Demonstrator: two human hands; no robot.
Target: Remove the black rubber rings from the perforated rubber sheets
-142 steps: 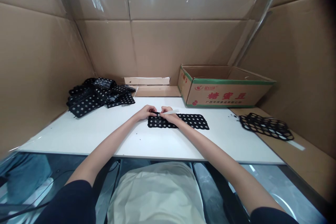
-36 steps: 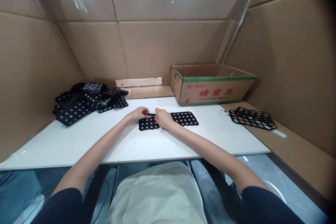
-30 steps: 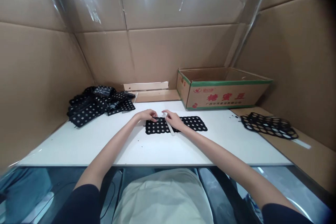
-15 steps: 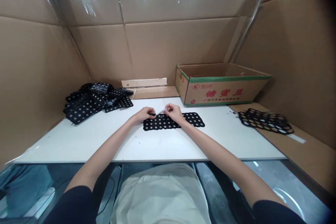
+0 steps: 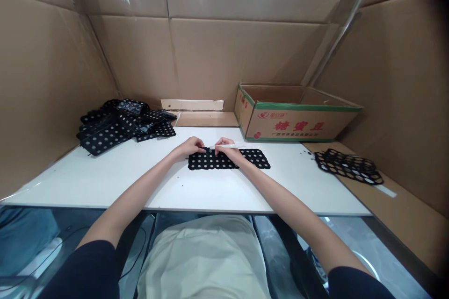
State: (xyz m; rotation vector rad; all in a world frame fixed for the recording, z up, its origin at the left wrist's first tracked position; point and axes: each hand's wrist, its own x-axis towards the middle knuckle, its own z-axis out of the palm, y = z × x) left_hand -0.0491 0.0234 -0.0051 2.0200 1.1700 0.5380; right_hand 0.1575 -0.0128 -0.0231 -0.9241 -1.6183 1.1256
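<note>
A black sheet with rows of pale round dots [image 5: 255, 159] lies flat on the white table [image 5: 217, 191]. My left hand [image 5: 191, 146] pinches the sheet's upper edge near its left end. Held between the fingers of my right hand [image 5: 227, 149] is a thin white pen-like tool [image 5: 235, 145], its tip at the sheet's upper edge close to my left fingertips. My right hand and wrist cover part of the sheet.
A heap of similar dotted black sheets [image 5: 108, 138] lies at the back left. An open cardboard box with green edges [image 5: 298, 124] stands at the back right. Black ring-patterned netting [image 5: 347, 166] rests at the right edge. Cardboard walls [image 5: 210, 56] enclose the table.
The white tool now lies back across my right hand, pointing right, where it earlier slanted between both hands. My right hand has moved slightly left. The whole view has shifted a little.
</note>
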